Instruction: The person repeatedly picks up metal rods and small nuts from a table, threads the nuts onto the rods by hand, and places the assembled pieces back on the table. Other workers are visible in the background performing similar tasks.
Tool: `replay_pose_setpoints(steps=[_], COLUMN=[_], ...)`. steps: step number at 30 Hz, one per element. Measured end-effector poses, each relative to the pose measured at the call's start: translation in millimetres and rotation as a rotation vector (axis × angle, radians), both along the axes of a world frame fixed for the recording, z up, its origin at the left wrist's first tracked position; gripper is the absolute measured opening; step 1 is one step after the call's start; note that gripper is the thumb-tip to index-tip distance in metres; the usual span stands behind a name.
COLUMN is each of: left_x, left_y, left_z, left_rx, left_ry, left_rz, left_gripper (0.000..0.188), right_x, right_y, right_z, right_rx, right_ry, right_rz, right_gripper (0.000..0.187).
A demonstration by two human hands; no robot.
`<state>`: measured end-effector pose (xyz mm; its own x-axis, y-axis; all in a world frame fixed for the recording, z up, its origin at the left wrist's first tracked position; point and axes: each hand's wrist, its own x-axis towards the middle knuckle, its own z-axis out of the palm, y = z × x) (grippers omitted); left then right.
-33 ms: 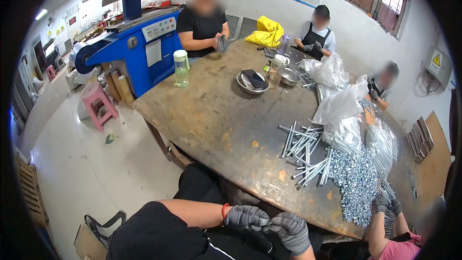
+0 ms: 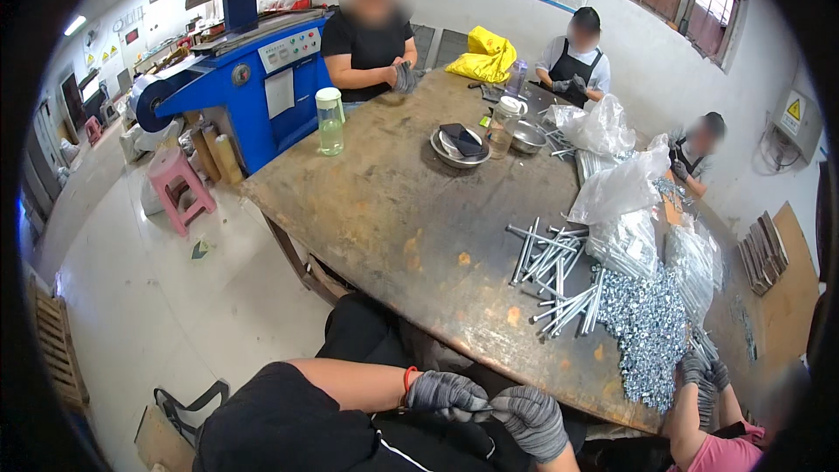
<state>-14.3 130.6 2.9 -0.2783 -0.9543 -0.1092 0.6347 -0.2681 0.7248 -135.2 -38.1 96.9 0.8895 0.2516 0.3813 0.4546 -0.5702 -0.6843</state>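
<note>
My left hand (image 2: 448, 394) and my right hand (image 2: 530, 422), both in grey knitted gloves, meet over my lap just below the table edge. Their fingertips are pinched close together, and whatever is between them is too small and hidden to make out. A red band (image 2: 409, 381) circles my left wrist. On the table beyond my right hand lies a loose pile of long silver bolts (image 2: 559, 284). Beside it a large heap of small silver nuts (image 2: 645, 332) reaches toward the near right edge.
Clear plastic bags (image 2: 619, 183) of hardware line the right of the worn table (image 2: 376, 210). Metal bowls (image 2: 459, 160), a green-tinted bottle (image 2: 329, 127) and a yellow bag (image 2: 483, 57) stand farther off. Co-workers sit around the table; a gloved co-worker's hands (image 2: 703, 371) are near the nuts.
</note>
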Motion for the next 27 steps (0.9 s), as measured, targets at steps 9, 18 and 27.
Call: replay_pose_setpoints(steps=[9, 18, 27], left_x=[-39.1, -25.2, -28.1], left_y=[-1.7, 9.3, -20.6], left_z=[-48.1, -6.4, -3.1], left_rx=[0.036, 0.220, -0.095], left_ry=[0.872, 0.129, -0.919], left_rz=[-0.582, -0.005, 0.428], left_gripper=[0.026, 0.030, 0.027], right_x=[0.9, -11.6, -11.1], right_y=[3.4, 0.4, -5.8], right_z=[33.1, -14.4, -58.0], right_rx=[-0.235, -0.167, -0.407], right_ry=[-0.010, 0.166, 0.055], right_rz=[0.431, -0.040, -0.524], right_gripper=[0.022, 0.017, 0.032])
